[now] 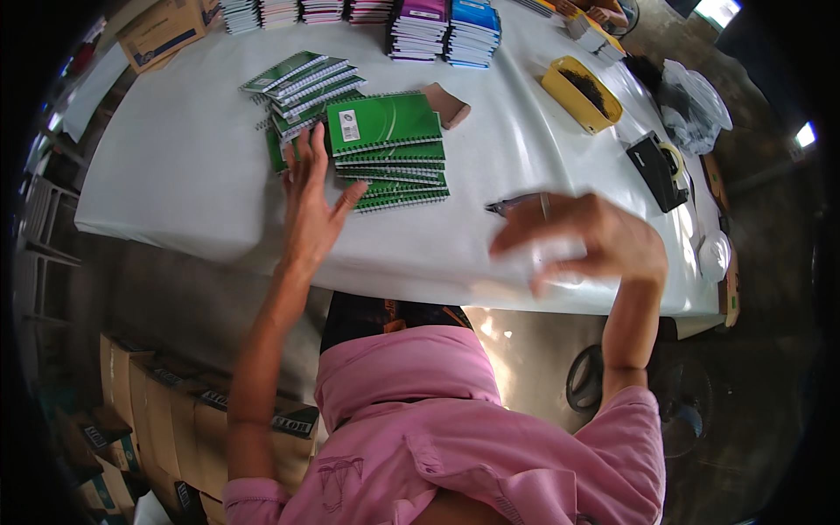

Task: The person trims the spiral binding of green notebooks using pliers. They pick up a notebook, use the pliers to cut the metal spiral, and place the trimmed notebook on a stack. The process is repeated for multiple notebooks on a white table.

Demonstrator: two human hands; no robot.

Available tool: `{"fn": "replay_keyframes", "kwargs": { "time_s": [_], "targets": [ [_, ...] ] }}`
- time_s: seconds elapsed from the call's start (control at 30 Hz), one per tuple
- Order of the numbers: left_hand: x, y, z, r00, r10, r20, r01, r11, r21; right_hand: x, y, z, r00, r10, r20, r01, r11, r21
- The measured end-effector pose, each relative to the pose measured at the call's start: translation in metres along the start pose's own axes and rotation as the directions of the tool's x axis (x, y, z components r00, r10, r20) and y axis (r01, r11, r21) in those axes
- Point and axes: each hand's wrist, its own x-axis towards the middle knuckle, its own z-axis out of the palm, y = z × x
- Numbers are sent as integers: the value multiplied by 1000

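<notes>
A stack of green spiral-bound notebooks (395, 121) lies fanned out on the table in front of me, its top cover bearing a white label. Just left of it is a second, spread pile of green spiral notebooks (306, 83). My left hand (312, 197) rests between the two piles, fingers apart, its fingertips at the left pile and its thumb by the lower edge of the right stack. My right hand (591, 236), smeared by motion, hovers over the table to the right, fingers and thumb apart, with nothing visible in them. A dark pointed tool (503, 206) lies partly hidden behind its fingers.
Purple notebooks (417, 31) and blue notebooks (473, 33) stand stacked at the back. At right are a yellow tray (573, 96) of dark bits, a black tape dispenser (658, 171) and a plastic bag (691, 109). Cardboard boxes (166, 411) stand at lower left. Another person's hands (599, 13) show far right.
</notes>
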Motion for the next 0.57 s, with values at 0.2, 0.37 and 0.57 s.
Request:
{"fn": "replay_keyframes", "kwargs": {
  "time_s": [0.2, 0.37, 0.57],
  "targets": [
    [-16, 1, 7, 985, -165, 39, 169, 931, -325, 7, 15, 10, 989, -114, 93, 63, 898, 435],
    [-23, -7, 3, 969, -234, 79, 246, 897, -367, 47, 106, 36, 735, 367, -570, -186, 918, 351],
    [-23, -6, 4, 973, -218, 81, 232, 936, -265, 67, 152, 46, 628, 456, -631, -169, 871, 461]
  ]
}}
